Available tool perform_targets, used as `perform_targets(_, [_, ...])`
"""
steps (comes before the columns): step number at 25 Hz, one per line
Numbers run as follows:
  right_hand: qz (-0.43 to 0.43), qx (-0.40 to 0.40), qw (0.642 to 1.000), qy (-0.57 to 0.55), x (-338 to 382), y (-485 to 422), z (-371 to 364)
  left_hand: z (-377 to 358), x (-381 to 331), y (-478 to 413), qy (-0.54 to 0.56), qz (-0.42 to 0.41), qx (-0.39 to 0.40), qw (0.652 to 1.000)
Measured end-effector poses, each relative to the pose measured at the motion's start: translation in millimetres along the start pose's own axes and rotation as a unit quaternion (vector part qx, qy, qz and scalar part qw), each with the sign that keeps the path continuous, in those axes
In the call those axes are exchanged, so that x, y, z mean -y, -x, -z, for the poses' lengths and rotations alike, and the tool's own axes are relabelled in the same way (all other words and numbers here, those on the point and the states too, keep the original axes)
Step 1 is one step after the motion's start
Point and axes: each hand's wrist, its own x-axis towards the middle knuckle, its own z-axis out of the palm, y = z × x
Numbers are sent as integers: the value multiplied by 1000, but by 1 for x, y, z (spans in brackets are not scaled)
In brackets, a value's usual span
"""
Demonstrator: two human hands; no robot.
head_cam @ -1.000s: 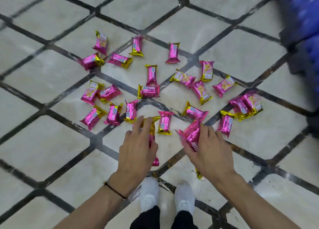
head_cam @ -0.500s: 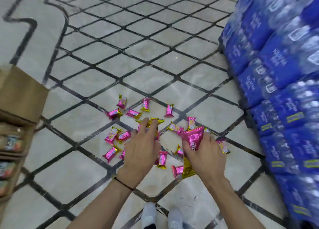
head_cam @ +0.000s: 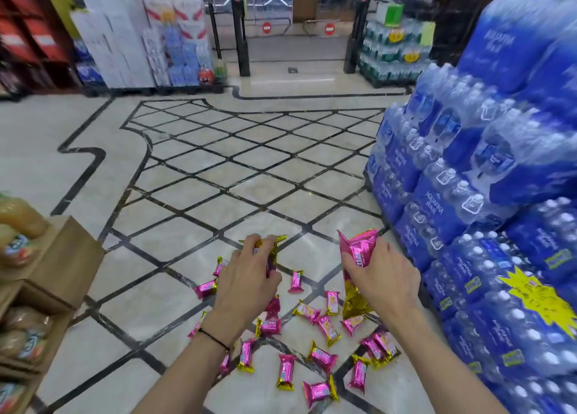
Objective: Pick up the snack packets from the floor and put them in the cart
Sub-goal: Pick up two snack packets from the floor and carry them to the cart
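Several pink snack packets with gold ends [head_cam: 321, 356] lie scattered on the tiled floor below my hands. My left hand [head_cam: 246, 276] grips a few packets [head_cam: 271, 251], their gold ends sticking out above the fingers. My right hand [head_cam: 382, 277] holds a bunch of pink packets [head_cam: 359, 249], with gold wrapper ends [head_cam: 356, 302] hanging under the palm. Both hands are raised above the pile. No cart shows in this view.
Stacked blue packs of bottled water [head_cam: 487, 226] rise close on the right. Cardboard boxes of juice bottles [head_cam: 34, 288] stand at the left edge. Open tiled floor [head_cam: 224, 163] stretches ahead to entrance gates [head_cam: 296, 29] and more stacked goods.
Both hands have lifted off the floor with packets in them. The view has tilted up from the floor to the shop aisle ahead.
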Motion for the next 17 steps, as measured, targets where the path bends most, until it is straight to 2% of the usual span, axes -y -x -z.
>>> perform_targets(7, [-3, -34, 999, 29, -21, 3, 67, 33, -59, -8, 19, -65, -33, 997])
perform_targets(13, [-96, -83, 991, 50, -56, 30, 93, 28, -109, -13, 21, -163, -11, 986])
perform_targets(17, [-177, -65, 979, 72, -89, 63, 101, 14, -145, -6, 13, -254, 8, 967])
